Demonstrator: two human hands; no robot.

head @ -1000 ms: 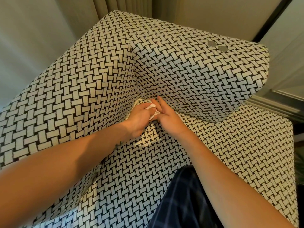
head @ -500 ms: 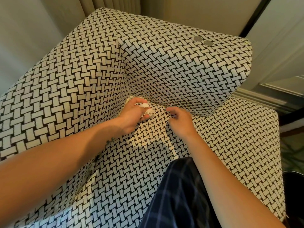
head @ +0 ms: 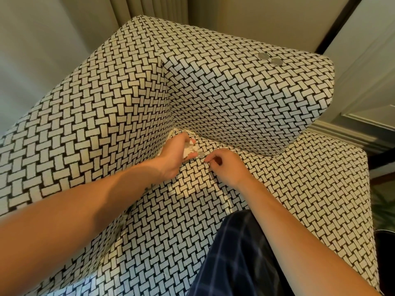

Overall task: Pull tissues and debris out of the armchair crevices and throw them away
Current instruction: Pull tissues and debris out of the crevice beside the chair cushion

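Note:
The armchair [head: 245, 99] is covered in a black-and-white woven pattern. My left hand [head: 174, 151] sits at the back corner crevice of the seat and grips a crumpled white tissue [head: 189, 148]. A small silver coin [head: 201, 155] lies on the seat right at my left fingertips. My right hand [head: 226, 166] hovers just to the right of the coin with its fingers curled in, holding nothing that I can see. More white tissue [head: 181, 131] pokes out of the crevice behind my left hand.
Two silver coins [head: 269, 58] lie on top of the right armrest. My knee in dark checked trousers [head: 237, 253] rests on the seat. A curtain [head: 149, 7] and wall stand behind the chair, with a skirting board [head: 346, 133] to the right.
My right hand has pulled back from the crevice toward the right. A coin now shows on the seat between my hands. My left hand still holds the tissue.

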